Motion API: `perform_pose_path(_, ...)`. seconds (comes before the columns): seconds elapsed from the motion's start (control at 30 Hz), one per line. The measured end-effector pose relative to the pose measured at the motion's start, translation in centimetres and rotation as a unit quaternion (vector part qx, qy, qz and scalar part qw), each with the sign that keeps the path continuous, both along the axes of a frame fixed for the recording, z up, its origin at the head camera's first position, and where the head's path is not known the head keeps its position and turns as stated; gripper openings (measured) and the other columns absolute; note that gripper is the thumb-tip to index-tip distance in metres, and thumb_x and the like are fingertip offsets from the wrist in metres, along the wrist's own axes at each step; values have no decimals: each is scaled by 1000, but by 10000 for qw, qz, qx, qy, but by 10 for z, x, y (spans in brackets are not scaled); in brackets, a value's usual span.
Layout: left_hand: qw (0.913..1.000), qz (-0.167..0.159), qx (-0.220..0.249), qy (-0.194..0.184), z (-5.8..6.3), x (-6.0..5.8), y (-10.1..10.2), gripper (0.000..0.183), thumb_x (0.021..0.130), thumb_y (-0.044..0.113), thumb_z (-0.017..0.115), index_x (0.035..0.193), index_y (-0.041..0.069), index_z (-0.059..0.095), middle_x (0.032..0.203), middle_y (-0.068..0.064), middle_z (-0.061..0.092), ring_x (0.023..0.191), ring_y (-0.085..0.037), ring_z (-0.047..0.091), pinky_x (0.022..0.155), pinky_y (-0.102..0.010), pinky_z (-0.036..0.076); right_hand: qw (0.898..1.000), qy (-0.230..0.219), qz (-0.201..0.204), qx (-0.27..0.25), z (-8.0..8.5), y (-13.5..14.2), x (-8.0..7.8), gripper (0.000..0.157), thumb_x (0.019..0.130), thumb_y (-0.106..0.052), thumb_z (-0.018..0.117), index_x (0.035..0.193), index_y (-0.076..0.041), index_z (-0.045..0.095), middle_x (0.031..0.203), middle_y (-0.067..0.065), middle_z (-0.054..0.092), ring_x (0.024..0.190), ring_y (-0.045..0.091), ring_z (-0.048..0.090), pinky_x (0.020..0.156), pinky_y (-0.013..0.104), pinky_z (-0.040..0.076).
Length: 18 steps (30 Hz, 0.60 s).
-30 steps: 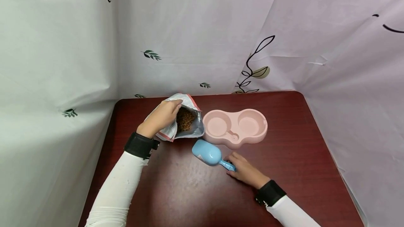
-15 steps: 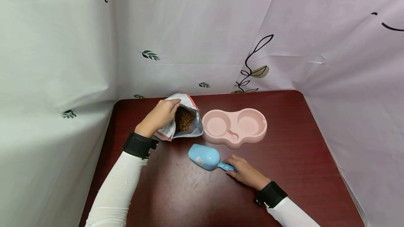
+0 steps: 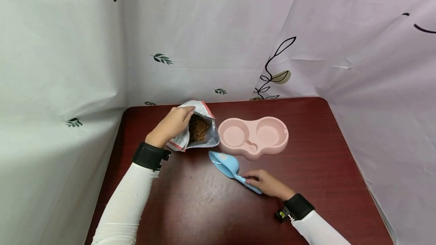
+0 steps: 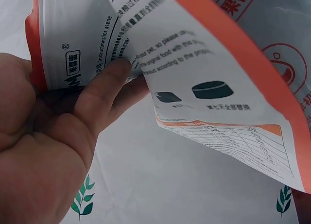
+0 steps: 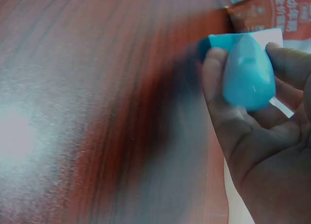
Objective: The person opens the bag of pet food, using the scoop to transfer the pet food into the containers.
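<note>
With fingers over its mouth, my left hand grips the rim of a pet food bag that leans open toward the right. Brown kibble shows inside against the silver lining. In the left wrist view the printed bag panel spreads beside my fingers. My right hand holds a light blue scoop by its handle, thumb and fingers on either side. The scoop is tilted on its side, its head pointing at the bag. In the right wrist view the rounded handle end hides most of the scoop.
A pink double bowl with two round hollows stands right of the bag, just behind the scoop. Everything is on a dark red wooden table. White patterned cloth hangs around its back and sides.
My right hand has rolled the scoop from rounded back up onto its side; its head swung toward me, then back toward the bag. My left hand and the bag have stayed nearly still.
</note>
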State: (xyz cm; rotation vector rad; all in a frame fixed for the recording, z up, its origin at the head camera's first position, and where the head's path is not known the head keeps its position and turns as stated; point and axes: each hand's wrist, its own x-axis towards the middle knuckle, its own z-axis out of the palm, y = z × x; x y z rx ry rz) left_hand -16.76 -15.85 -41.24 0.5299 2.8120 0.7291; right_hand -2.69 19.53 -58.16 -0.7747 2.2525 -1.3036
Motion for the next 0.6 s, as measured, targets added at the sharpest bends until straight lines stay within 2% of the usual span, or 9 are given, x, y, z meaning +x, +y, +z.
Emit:
perform_pose_path(0.13, 10000, -17, 12, -20, -1, -1, 1, 41, 111, 18, 45, 146, -2, 55, 145, -21, 60, 134, -34, 58, 107, -52, 49, 9992, -386, -22, 143, 2, 5, -5, 28, 105, -18, 60, 127, -6, 72, 120, 6, 75, 93, -3, 61, 83, 21, 52)
perform_pose_path(0.27, 9999, 9, 46, -91, -1, 0, 2, 41, 111, 17, 47, 146, -1, 55, 145, -20, 59, 134, -34, 58, 108, -52, 49, 9988, -423, -93, 219, 3, 9, -9, 28, 106, -19, 59, 128, -6, 71, 117, 5, 75, 85, -4, 57, 78, 21, 49)
perform_pose_path(0.43, 9999, 50, 19, -97, -1, 0, 1, 41, 111, 18, 47, 146, -1, 55, 146, -20, 59, 135, -34, 57, 108, -52, 48, 9983, -383, -256, 368, 5, 11, -12, 32, 107, -20, 57, 132, -4, 68, 101, 2, 72, 74, -2, 52, 71, 23, 46)
perform_pose_path(0.5, 9999, 57, 10, -95, -1, 1, 1, 41, 110, 18, 47, 146, -1, 55, 146, -20, 59, 135, -34, 57, 108, -52, 48, 9976, -210, -377, 542, 6, 11, -11, 31, 106, -21, 59, 132, -6, 68, 102, -1, 73, 80, -1, 58, 74, 24, 49)
perform_pose_path(0.6, 9999, 53, 11, -98, -1, 1, 1, 41, 110, 17, 48, 146, -1, 55, 146, -20, 59, 135, -35, 57, 109, -52, 48, 9945, 155, -567, 862, 9, 10, -10, 31, 103, -21, 63, 132, -11, 69, 116, -3, 74, 100, 5, 65, 84, 28, 53)
